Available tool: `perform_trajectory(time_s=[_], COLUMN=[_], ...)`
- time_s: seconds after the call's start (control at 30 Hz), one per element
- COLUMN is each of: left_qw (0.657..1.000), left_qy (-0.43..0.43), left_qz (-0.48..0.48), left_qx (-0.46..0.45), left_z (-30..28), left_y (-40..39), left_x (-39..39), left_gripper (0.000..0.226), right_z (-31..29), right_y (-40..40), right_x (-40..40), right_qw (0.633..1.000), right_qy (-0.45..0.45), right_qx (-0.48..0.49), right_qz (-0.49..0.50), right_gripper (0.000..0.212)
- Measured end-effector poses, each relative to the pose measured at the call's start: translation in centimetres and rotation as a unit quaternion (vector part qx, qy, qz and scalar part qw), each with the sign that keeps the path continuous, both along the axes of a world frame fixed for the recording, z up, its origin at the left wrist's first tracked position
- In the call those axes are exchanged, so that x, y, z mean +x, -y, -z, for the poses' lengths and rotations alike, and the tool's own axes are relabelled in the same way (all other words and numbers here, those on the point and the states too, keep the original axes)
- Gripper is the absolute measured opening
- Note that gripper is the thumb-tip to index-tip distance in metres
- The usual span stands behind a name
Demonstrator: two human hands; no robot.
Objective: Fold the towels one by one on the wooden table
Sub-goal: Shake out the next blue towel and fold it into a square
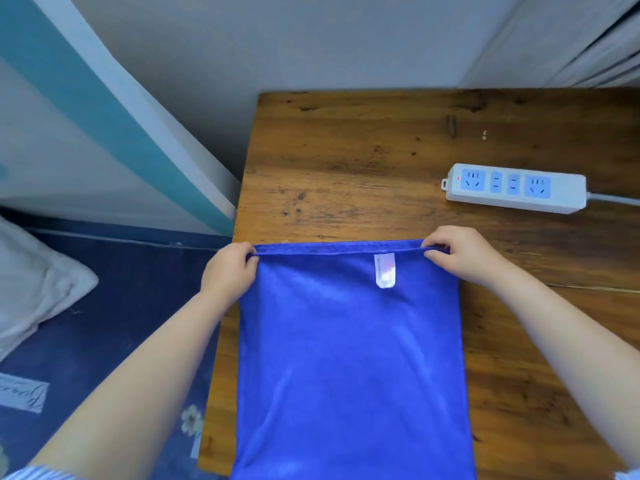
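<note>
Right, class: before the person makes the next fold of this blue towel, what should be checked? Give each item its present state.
1. Left hand pinches its far corner: ok.
2. Right hand pinches the other far corner: ok.
3. Blue towel lies smooth: ok.
4. Far edge straight between the hands: ok.
5. Power strip apart from the towel: ok.
6. Near edge on the wooden table: cannot tell, out of frame.

Both bare forearms reach forward, the left hand (230,271) and right hand (462,254) level with each other, fingers curled and pinching opposite corners of the towel (349,358).
</note>
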State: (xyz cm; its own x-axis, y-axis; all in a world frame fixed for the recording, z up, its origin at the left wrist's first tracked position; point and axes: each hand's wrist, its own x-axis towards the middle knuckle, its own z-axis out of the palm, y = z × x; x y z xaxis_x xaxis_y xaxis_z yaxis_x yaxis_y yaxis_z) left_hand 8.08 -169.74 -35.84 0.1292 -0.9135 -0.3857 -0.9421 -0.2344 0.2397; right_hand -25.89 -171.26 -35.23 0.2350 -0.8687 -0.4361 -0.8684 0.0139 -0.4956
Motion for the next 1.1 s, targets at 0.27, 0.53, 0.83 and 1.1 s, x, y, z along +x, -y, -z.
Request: perform_trajectory(time_s=[0.27,0.53,0.83,1.1], left_qw=[0.988,0.985,0.992,1.000], left_qy=[0.102,0.056,-0.008,-0.021], left_qz=[0.069,0.115,0.112,0.022], left_qx=[0.089,0.112,0.055,0.004], left_z=[1.1,0.9,-0.5,-0.6], left_y=[2.1,2.9,1.7,1.6], left_x=[-0.7,0.9,2.2,2.3], left_gripper=[0.027,0.022,0.020,0.035], right_z=[1.1,0.3,-1.3,-1.2], right_y=[1.2,2.7,3.2,3.1], right_x=[2.1,2.4,1.9,0.4], right_qw=[0.991,0.976,0.979,0.990], right_qy=[-0.121,-0.162,-0.046,-0.033], right_qx=[0.010,0.123,0.182,0.135], right_qz=[0.056,-0.080,-0.078,0.006], right_gripper=[0.021,0.006,0.016,0.008])
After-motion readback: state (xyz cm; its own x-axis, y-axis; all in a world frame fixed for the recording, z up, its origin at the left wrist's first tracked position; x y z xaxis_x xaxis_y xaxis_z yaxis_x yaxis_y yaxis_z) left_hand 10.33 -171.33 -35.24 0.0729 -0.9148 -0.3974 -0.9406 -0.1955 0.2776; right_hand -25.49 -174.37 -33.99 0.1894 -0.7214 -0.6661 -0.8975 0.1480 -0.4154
